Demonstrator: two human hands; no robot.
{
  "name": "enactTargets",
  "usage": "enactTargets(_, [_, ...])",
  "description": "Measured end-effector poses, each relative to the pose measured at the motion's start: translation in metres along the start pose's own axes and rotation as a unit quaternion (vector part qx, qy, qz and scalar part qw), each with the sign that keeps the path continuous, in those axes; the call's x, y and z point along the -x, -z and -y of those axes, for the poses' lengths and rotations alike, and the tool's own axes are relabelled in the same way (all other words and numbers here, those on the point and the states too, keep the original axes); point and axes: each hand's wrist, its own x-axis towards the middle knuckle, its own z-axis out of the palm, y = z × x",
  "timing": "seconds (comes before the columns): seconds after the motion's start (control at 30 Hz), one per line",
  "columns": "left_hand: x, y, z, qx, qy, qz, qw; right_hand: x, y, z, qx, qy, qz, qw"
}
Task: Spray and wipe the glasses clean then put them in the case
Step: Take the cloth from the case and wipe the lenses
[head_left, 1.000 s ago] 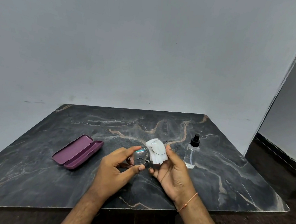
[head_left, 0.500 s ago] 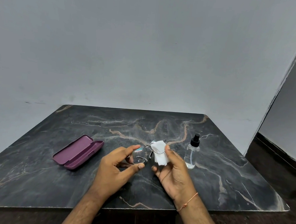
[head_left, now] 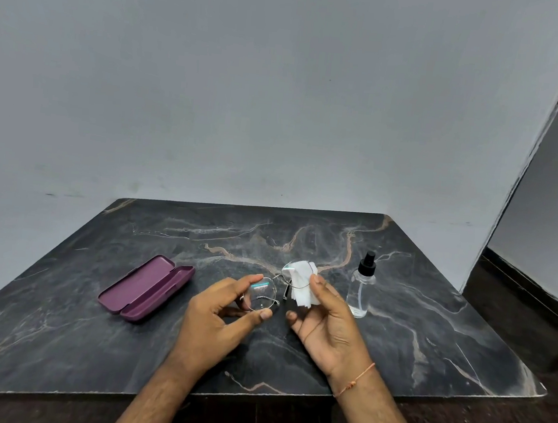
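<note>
**Both hands hold the glasses above the marble table**

Left hand [head_left: 222, 312] pinches the thin wire-framed round glasses [head_left: 276, 288] by one lens, with the thumb at the lens's near edge and the fingers curled over its far edge. Right hand [head_left: 324, 323] grips a white crumpled wiping cloth [head_left: 302, 288] against the other lens, the thumb pressing the cloth from the near side while the fingers are hidden behind it. A thin orange thread bracelet [head_left: 356, 379] circles the right wrist.

The glasses are held just above the dark veined marble tabletop [head_left: 428, 347], near its middle. Their long axis runs from near-left to far-right, so the lens in the left hand sits closer to the person and the cloth-covered lens sits further back. One folded temple arm shows as a short dark bar between the two lenses.

To the left of the glasses, well apart, the purple hard-shell glasses case [head_left: 145, 288] lies open on the tabletop, its long axis also slanting from near-left to far-right. To the right of the glasses, just beside the right hand, the clear spray bottle with a black nozzle [head_left: 361, 287] stands upright. Behind the tabletop rises a plain grey wall [head_left: 283, 91].
</note>
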Motion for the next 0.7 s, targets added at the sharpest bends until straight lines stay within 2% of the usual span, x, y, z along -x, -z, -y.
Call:
enactTargets(0.17, [0.0004,0.001,0.0009,0.01,0.004,-0.005,1.0,0.0036,-0.003,0.0013,0.003,-0.051,0.04,0.998])
enactTargets(0.33, [0.001,0.0009,-0.0012,0.015,0.009,-0.006,1.0,-0.0025,0.0024,-0.0015,0.0,-0.013,-0.005,1.0])
enactTargets(0.43, [0.0006,0.0009,-0.0023,0.012,0.008,-0.002,1.0,0.0001,0.0015,0.0002,-0.006,-0.002,0.018,1.0])
enactTargets(0.57, [0.0009,0.0008,-0.0033,0.011,0.005,-0.002,1.0,0.0056,-0.0026,0.0015,0.002,-0.034,0.066,0.997])
enactTargets(0.7, [-0.0001,0.0012,-0.0037,0.01,0.007,-0.009,1.0,0.0027,-0.0016,-0.0013,0.019,-0.042,0.047,0.998])
